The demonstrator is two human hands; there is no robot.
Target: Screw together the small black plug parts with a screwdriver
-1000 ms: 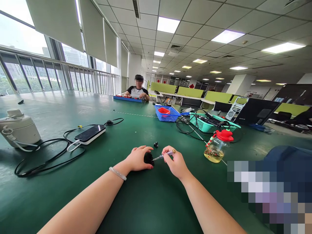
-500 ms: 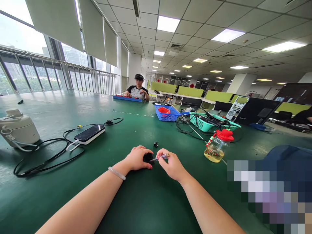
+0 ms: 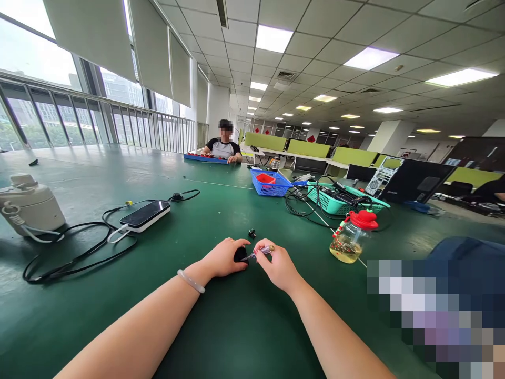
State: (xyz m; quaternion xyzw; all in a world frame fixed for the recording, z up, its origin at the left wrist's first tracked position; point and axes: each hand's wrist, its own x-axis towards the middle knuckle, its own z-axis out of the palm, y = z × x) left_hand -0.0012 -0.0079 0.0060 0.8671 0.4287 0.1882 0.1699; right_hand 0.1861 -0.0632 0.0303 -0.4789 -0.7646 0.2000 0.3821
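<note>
Bearings are read from the two hands, with twelve o'clock straight ahead.

1. Counter (image 3: 236,326): green mat, running far out toward twelve.
2. Computer case (image 3: 381,181): open, far off at two o'clock.
3. White jug (image 3: 29,208): ten o'clock, well apart from the hands.
4. Teal basket (image 3: 339,202): one o'clock, heaped with black leads. A blue basket (image 3: 270,184) stands just beside it toward twelve.
5. Power bank (image 3: 145,215): eleven o'clock, with a black cable (image 3: 79,252) looping away toward nine.
6. Bottle (image 3: 351,239): red lid, yellowish liquid at the bottom, three o'clock.
7. Left hand (image 3: 223,258): fingers curled down over the black part (image 3: 240,255), pressing it onto the counter.
8. Right hand (image 3: 278,266): fingers pinched closed around the screwdriver (image 3: 260,252). Its tip points toward nine and meets the black part.
9. Small black piece (image 3: 251,232): lies loose at twelve, just beyond the hands.

Step in hand, as judged: the tool tip is set against the held part. A next move calls for firm downward pressure from the left fingers. It also calls for a straight tip while the right fingers roll the handle.
</note>
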